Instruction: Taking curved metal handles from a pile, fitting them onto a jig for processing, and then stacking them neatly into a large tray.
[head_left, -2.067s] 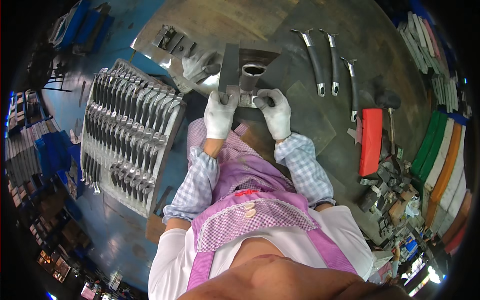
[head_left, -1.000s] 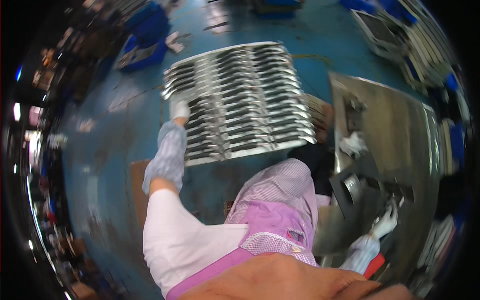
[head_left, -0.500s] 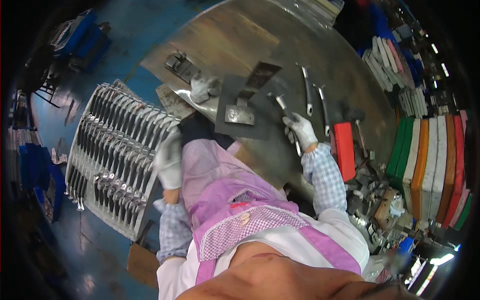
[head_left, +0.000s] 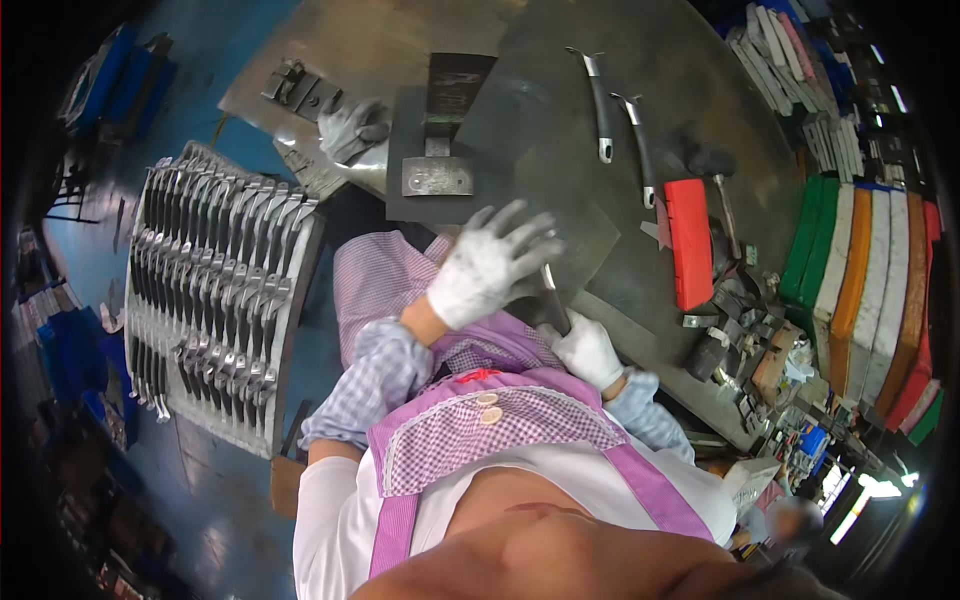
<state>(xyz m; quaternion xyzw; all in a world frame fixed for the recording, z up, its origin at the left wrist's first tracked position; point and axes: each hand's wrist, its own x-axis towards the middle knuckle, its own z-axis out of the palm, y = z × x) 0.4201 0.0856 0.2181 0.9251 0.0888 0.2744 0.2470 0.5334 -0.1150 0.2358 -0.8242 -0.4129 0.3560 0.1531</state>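
Observation:
My right hand (head_left: pixel 588 350), in a white glove, is closed around the dark handle of a tool with a metal head (head_left: pixel 552 298), held close to my apron. Just left of that tool's head is my gloved left hand (head_left: pixel 488 265), its fingers spread and nothing in its grip. The fingers partly hide the head, so I cannot tell whether they touch it. Two similar black-handled tools with forked metal heads, one (head_left: pixel 601 110) and another (head_left: pixel 638 150), lie on the metal table (head_left: pixel 540 130). Several rows of such tools fill a pale tray (head_left: pixel 268 435) on my left.
Ahead stands a metal fixture (head_left: pixel 437 177) on a dark sheet. An empty glove (head_left: pixel 350 130) and a small metal clamp block (head_left: pixel 300 92) lie to its left. At right are a red block (head_left: pixel 687 245), a hammer (head_left: pixel 727 200), metal scraps and coloured slabs (head_left: pixel 850 300).
My left hand has come from the tray to in front of my apron, its fingers now spread. My right hand has drawn the held tool nearer to my body. The view has shifted.

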